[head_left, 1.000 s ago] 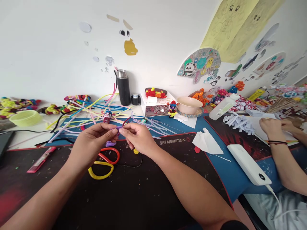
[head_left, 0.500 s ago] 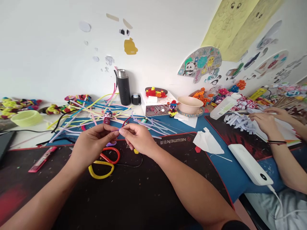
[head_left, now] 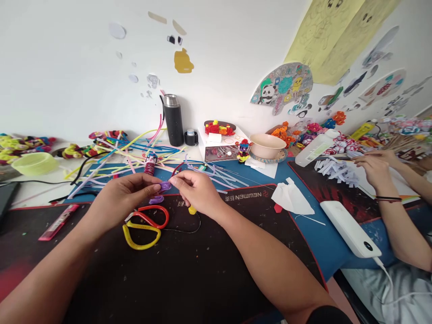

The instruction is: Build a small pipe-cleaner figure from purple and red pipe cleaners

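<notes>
We find the purple piece [head_left: 165, 186] in the left hand [head_left: 126, 200], raised above the far part of the dark mat [head_left: 189, 270]. The left grip is closed on it, thumb against forefinger; the piece projects from these fingertips to the right, into the space between the two hands.

The right hand [head_left: 199, 191] is at the piece's right end. Its thumb and forefinger are drawn close together, the other fingers curled; we cannot tell whether this grip has hold of the piece or merely meets its edge.

We note a purple loop [head_left: 156, 200] just below the held piece, nearer to us. The scissors [head_left: 141, 247] lie on the mat, their red and yellow handles below the left hand. A yellow item [head_left: 192, 210] shows beneath the right hand.

Beyond the hands, we record scattered stems [head_left: 221, 180], a doll [head_left: 150, 165] among them, and a flask [head_left: 173, 121] upright on the worktop [head_left: 37, 193]. At far right, a co-worker's hand [head_left: 375, 170] is near paper strips [head_left: 335, 172].
</notes>
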{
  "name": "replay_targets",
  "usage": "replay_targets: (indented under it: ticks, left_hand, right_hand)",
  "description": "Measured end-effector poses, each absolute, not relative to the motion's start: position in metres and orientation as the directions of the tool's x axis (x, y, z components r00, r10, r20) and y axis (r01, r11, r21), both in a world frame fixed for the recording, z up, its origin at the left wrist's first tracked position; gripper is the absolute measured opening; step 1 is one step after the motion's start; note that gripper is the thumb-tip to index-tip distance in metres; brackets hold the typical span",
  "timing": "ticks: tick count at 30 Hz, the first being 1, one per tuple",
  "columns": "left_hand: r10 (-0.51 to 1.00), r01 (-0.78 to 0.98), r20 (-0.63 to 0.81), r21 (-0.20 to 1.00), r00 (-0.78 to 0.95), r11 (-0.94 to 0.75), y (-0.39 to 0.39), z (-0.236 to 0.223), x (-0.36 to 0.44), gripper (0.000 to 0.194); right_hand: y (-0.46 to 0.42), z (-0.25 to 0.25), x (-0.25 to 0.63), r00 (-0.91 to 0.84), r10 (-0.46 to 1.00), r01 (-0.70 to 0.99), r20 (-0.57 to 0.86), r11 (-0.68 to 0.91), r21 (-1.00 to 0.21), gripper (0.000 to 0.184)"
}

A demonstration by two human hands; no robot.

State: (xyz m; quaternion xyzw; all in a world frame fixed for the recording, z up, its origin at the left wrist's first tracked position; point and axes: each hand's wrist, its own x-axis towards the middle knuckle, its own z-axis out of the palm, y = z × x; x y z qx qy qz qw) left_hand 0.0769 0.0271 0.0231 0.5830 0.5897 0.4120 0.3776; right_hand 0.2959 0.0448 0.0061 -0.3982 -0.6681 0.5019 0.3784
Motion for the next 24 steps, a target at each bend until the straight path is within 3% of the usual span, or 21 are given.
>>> replay_targets:
  ticks: [3,7,14,24]
  left_hand:
    - [0.997,0.531,0.048,0.845,0.055,-0.07,0.027,0.019,0.081,0.041]
    - [0.976,0.662,0.118,0.719,0.182,-0.211,0.03,0.005,0.093,0.028]
    - [0.89,0.752,0.262,0.477,0.373,-0.455,0.042,-0.023,0.097,0.023]
    - [0.885,0.765,0.316,0.454,0.342,-0.457,0.05,-0.026,0.08,0.025]
  right_hand:
    - [0.05,0.006,0.299,-0.33,0.936,0.098,0.125,0.166,-0.981,0.025]
    - [0.054,0.003,0.301,-0.318,0.938,0.083,0.136,0.171,-0.982,0.028]
    - [0.05,0.003,0.299,-0.346,0.924,0.116,0.16,0.212,-0.97,0.026]
    - [0.048,0.009,0.298,-0.338,0.929,0.104,0.153,0.199,-0.975,0.024]
